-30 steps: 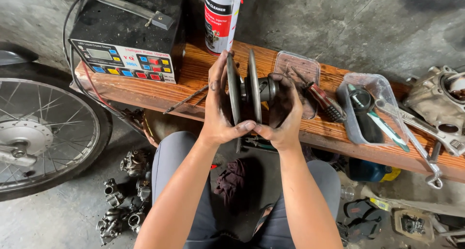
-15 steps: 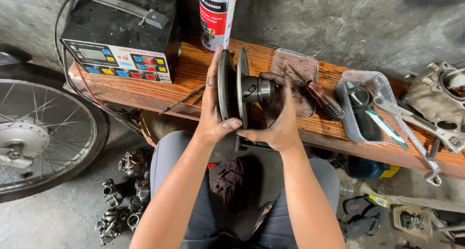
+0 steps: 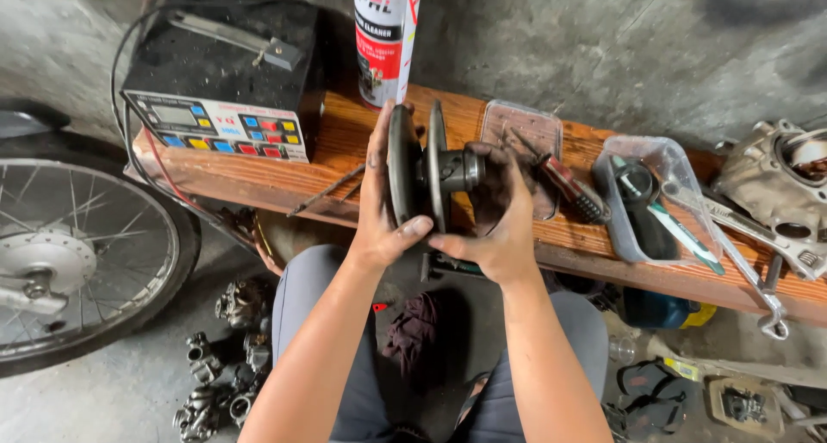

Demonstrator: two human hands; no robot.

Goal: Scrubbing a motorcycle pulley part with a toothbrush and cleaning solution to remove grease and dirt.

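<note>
Head view: left hand (image 3: 379,223) clamped on outer disc of pulley assembly (image 3: 431,171), palm flat to its face, thumb hooked under rim. Right hand (image 3: 500,223) closed round hub end, fingers over shaft boss. Assy held edge-on, above lap, just in front of table (image 3: 345,141). Vs. 1 s ago: assy has turned, hub now points right and sits lower; suggests inspection/rotation of part, not fitting. On table: spray can (image 3: 386,38), battery charger (image 3: 215,90), two clear trays w/ tools (image 3: 642,197). Spoked wheel (image 3: 77,262) at left; carburettors (image 3: 220,365) on floor.
</note>
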